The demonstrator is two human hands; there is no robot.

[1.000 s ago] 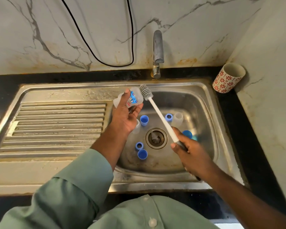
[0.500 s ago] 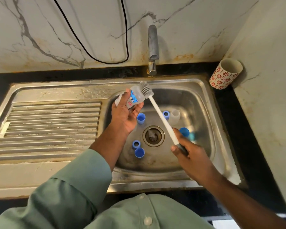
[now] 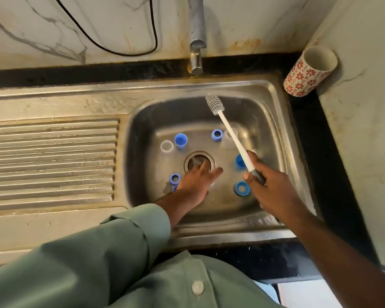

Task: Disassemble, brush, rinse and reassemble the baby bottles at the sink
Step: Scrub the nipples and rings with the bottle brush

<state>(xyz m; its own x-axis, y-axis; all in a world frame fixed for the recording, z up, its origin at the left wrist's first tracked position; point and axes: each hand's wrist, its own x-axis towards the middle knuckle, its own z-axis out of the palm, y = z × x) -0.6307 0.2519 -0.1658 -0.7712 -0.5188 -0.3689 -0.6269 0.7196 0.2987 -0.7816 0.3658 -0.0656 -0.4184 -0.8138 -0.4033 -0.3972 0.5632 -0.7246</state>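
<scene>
Bottle parts, where are they? (obs.)

All loose on the sink (image 3: 273, 103) floor, round the drain (image 3: 199, 163): blue caps (image 3: 180, 140), blue rings (image 3: 217, 134), a clear ring (image 3: 166, 146), and one clear bottle (image 3: 229, 138) at the back, partly behind the brush (image 3: 212, 104) stick. (me)

Hands? (obs.)

My left hand (image 3: 196, 183) is low by the drain w/ fingers straight, gripping nothing I can see. Can't tell if sthg sits under the palm. My right hand (image 3: 273, 192) is wrapped round the brush grip, head up and clear of everything. (me)

Risks? (obs.)

Drain looks open, so a nudged ring could prob. drop in or jam there. The clear pieces are hard to spot on steel and easy to miss. The raised brush may flick drips, or its stick may knock the bottle over if I swing w/o looking. (me)
</scene>
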